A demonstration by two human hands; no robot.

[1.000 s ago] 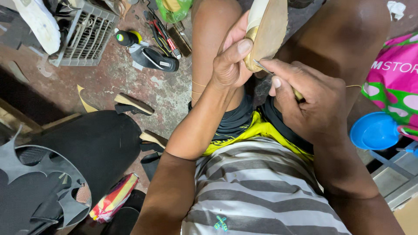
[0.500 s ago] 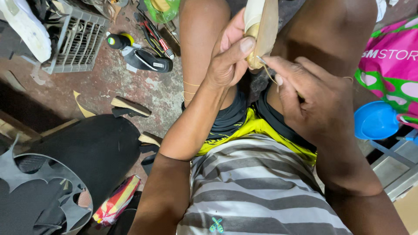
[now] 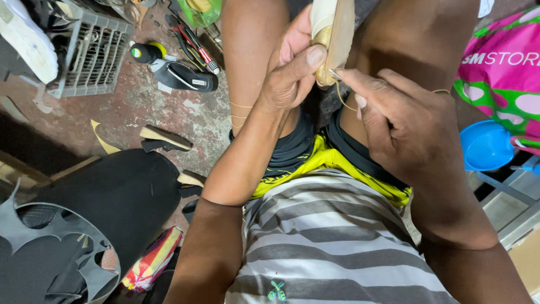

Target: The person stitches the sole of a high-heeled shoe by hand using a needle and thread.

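Note:
My left hand (image 3: 293,70) grips a tan shoe sole (image 3: 337,34) held upright between my knees, thumb pressed on its edge. My right hand (image 3: 402,126) pinches a thin metal needle (image 3: 336,73) whose tip touches the sole's edge just below the left thumb. A yellowish thread (image 3: 344,101) loops down from the needle under my right fingers. More thread lies across my left thigh (image 3: 239,112). The upper part of the sole runs out of the frame.
On the stained floor at left are a grey wire basket (image 3: 93,53), a black sandal (image 3: 185,77), hand tools (image 3: 197,48), sole scraps (image 3: 163,138) and a black curved panel (image 3: 107,191). At right stand a blue bowl (image 3: 485,146) and a pink-green bag (image 3: 503,67).
The view has shifted slightly. My right hand has moved the needle up against the sole's edge, closer to the left thumb, and the thread loop has shortened.

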